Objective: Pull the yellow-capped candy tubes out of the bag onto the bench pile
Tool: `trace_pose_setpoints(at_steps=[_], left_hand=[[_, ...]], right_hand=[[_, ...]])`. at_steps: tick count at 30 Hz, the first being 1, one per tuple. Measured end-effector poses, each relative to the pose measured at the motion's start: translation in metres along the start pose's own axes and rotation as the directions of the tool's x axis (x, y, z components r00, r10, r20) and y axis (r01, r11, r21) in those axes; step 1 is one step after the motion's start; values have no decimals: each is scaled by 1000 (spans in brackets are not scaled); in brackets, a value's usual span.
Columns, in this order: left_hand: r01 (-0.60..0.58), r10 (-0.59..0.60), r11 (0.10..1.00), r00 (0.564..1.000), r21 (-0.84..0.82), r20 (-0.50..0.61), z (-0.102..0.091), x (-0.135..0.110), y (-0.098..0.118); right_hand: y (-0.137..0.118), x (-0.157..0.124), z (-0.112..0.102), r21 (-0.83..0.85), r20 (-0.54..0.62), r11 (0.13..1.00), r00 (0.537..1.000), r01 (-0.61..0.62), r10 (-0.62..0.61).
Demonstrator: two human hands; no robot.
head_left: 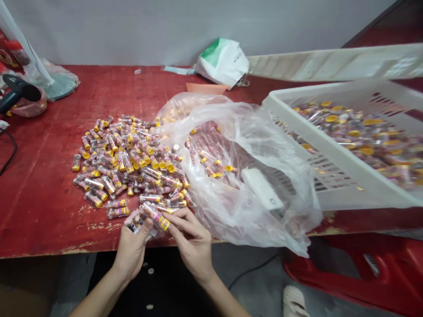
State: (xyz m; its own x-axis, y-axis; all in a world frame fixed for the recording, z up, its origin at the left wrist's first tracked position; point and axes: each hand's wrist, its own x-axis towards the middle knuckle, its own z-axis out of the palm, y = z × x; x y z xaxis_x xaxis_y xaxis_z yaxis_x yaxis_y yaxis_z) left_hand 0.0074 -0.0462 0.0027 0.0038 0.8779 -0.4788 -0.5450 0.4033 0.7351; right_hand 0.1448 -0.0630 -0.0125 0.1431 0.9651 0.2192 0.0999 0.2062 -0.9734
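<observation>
Near the front edge of the red table, my left hand [132,246] is closed on a small printed packet [134,221], pinched under the thumb. My right hand [193,240] has its fingertips on a small clear tube with a yellow cap [157,218], which lies against the packet. The tube has a pink and yellow label and tilts down to the right. Just beyond both hands spreads a pile of similar yellow-capped tubes [122,163]. My right fingers partly hide the lower end of the held tube.
A clear plastic bag [284,176] holding some tubes lies right of the pile, with a white box [261,189] by it. A white crate [330,176] full of tubes stands at right. A white-green bag [224,64] sits behind; a red chair [350,273] stands below.
</observation>
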Motion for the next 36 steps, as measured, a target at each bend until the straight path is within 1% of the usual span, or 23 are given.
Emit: trace_pose_setpoints(at_steps=[3,5,6,7,8,9,10,11,13,15,17,18,19,20,21,22,23,24,26,27,29,32,36], left_hand=[[21,-21,1000,998,-15,-54,1,9,6],[24,-25,1000,997,-5,-74,1,14,11],[20,-20,1000,996,-2,-86,0,16,13],[16,-15,1000,995,1,-102,-2,18,15],[11,-11,1000,993,2,-117,-5,20,17],[7,-7,1000,991,1,-133,-9,21,18],[4,-4,1000,989,-3,-151,-14,22,19],[4,-5,1000,986,-5,-169,-20,23,19],[8,-10,1000,981,-11,-194,-28,22,17],[21,-22,1000,987,-9,-160,-29,21,15],[2,1,999,998,46,-62,-14,24,16],[-38,38,991,999,126,3,-1,28,16],[-114,98,962,992,249,78,17,35,18],[-220,161,881,972,418,171,37,45,18],[-373,225,715,924,591,310,61,58,19],[-537,263,455,843,710,468,86,73,18],[-637,224,166,767,752,601,112,90,15],[-666,177,71,741,743,648,138,108,11],[-682,114,-40,723,730,681,182,143,-1],[-682,79,-90,722,726,687,200,158,-9],[-673,19,-171,728,720,685,225,182,-22],[-652,-29,-257,743,714,668,239,207,-35],[-653,-35,-297,736,696,676,235,228,-30]], right_hand=[[5,35,12,43,-116,999,993,-31,36],[7,69,15,3,-194,999,980,42,-41],[8,88,12,-56,-194,994,976,90,-99],[10,107,4,-167,-165,979,975,121,-148],[13,125,-10,-311,-118,942,979,125,-169],[16,141,-28,-467,-72,878,985,106,-157],[20,154,-50,-636,-56,770,992,50,-110],[25,165,-75,-729,-74,685,995,-12,-60],[39,178,-127,-809,-118,577,993,-108,20],[55,183,-170,-855,-112,498,989,-145,96],[72,182,-198,-886,-75,443,985,-136,154],[80,182,-207,-896,-50,427,984,-121,173],[86,181,-213,-903,-25,418,982,-102,185],[92,180,-217,-906,-3,415,981,-84,192],[96,180,-220,-907,16,416,981,-67,193],[99,181,-221,-906,31,421,981,-53,191],[102,181,-222,-903,46,428,981,-39,187],[103,183,-223,-899,62,437,981,-24,183],[105,186,-222,-885,104,466,979,10,175],[106,187,-222,-874,124,486,978,26,170],[107,191,-224,-843,143,537,979,42,148],[106,194,-233,-760,90,649,993,15,82],[101,191,-251,-539,-98,841,995,-38,-18]])
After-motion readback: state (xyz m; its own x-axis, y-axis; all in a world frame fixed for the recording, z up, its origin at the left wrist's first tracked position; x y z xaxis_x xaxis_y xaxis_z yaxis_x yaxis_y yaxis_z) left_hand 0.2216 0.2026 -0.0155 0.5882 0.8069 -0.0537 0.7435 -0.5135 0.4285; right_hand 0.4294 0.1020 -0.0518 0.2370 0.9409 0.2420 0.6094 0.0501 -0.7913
